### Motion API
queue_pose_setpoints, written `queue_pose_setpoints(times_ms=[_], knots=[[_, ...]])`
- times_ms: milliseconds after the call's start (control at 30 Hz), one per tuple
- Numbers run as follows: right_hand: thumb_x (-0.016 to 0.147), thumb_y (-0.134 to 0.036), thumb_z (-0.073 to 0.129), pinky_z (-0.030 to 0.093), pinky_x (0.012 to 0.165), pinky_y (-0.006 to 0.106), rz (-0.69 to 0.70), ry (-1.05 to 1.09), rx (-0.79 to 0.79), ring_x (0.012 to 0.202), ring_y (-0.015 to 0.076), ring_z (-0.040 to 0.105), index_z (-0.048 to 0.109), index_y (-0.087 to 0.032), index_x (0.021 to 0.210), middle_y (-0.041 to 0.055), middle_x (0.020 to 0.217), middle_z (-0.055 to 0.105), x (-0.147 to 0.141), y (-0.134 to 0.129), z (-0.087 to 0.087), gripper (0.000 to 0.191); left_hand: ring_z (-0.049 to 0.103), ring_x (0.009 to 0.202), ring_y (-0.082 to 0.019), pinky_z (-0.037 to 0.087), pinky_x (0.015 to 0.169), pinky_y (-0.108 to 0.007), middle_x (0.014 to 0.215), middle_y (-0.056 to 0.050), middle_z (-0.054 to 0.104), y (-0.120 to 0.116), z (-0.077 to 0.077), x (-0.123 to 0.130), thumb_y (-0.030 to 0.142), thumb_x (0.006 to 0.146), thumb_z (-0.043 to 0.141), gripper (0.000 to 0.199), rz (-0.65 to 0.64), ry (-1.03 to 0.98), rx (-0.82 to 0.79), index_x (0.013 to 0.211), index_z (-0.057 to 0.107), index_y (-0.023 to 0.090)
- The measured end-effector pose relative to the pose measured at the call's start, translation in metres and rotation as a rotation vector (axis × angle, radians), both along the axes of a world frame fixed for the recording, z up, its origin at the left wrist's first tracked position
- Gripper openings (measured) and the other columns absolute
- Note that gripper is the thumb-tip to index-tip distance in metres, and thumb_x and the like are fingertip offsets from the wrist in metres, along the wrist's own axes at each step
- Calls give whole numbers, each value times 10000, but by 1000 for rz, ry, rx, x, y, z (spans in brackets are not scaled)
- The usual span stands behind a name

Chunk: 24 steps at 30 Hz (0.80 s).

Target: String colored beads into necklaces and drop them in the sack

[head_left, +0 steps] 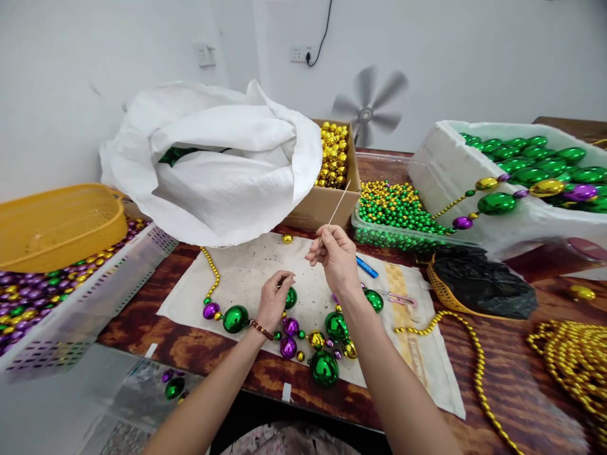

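My right hand (336, 253) is raised over the cloth, its fingers pinched on a thin, pale, straight strand (339, 206); I cannot tell if it is string or wire. Lower and to the left, my left hand (274, 298) has its fingertips pressed together beside a green ball bead (291, 297); whatever they hold is hidden. Around and below both hands lies a strung bead necklace with large green balls (325, 368), purple balls (288, 347) and gold balls (317, 339). Its left end has a thin gold bead chain (212, 268).
A white sack (227, 189), a carton of gold beads (334, 155), a clear bin of small beads (393, 205) and a foam box (434, 151) stand behind the cloth (246, 259). A blue tool (367, 266) and pink snips (403, 299) lie right. Gold chains (576, 360) are piled far right.
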State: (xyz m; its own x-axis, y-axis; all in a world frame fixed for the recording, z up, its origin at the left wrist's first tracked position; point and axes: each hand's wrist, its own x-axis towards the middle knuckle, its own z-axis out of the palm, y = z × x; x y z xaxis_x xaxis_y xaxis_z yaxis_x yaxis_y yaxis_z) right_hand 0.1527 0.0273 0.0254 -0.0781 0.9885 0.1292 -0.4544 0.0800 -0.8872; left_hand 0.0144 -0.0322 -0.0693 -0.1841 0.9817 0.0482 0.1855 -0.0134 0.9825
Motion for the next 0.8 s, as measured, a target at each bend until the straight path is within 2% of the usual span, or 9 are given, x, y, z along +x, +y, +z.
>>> queue_pose_setpoints(times_ms=[100,200,300,467,633,700,800], knots=[[786,-516,691,458,382,159,-37,-51,-46,439,105,630,555,-203,863,-55,591,640,-3,-3,-15,350,629,830,-198,455,775,-309,860,-45,692,1,-9,-10,329,851,553,190,41,112,-28,872,681,190],[793,-532,678,456,388,160,-73,-84,-73,440,103,627,559,-203,870,-49,603,642,-1,-9,-28,358,632,856,-203,465,819,-332,899,-54,690,6,-11,-24,256,831,547,173,33,267,-31,858,709,199],[800,-541,669,440,378,163,-47,-107,-92,436,107,620,564,-202,871,-41,604,641,0,-20,-39,362,647,878,-208,486,845,-343,915,-64,692,12,-7,-34,221,810,563,164,-10,361,-57,830,724,198],[842,-498,629,472,409,179,81,-148,-124,472,110,626,591,-190,882,-22,644,650,-8,-49,-56,313,669,920,-216,506,860,-345,977,-70,727,30,8,-45,219,848,531,198,-64,514,-94,912,717,196],[863,-416,592,516,468,193,188,-217,-144,578,124,667,601,-195,978,-20,711,649,-13,-75,-71,250,665,1043,-249,480,943,-359,1107,-115,718,76,22,-39,293,904,527,259,-33,688,-97,1095,663,182],[877,-359,564,518,492,193,202,-278,-135,601,122,675,603,-198,977,-17,726,658,-13,-84,-73,194,665,1055,-294,468,941,-396,1063,-148,722,101,25,-34,391,938,495,329,1,720,-139,1140,629,170],[889,-310,528,510,505,191,195,-318,-142,587,113,668,606,-202,917,-17,716,663,-11,-94,-73,137,679,1016,-356,473,875,-433,964,-202,725,135,25,-25,544,955,413,470,39,758,-239,1091,607,138]])
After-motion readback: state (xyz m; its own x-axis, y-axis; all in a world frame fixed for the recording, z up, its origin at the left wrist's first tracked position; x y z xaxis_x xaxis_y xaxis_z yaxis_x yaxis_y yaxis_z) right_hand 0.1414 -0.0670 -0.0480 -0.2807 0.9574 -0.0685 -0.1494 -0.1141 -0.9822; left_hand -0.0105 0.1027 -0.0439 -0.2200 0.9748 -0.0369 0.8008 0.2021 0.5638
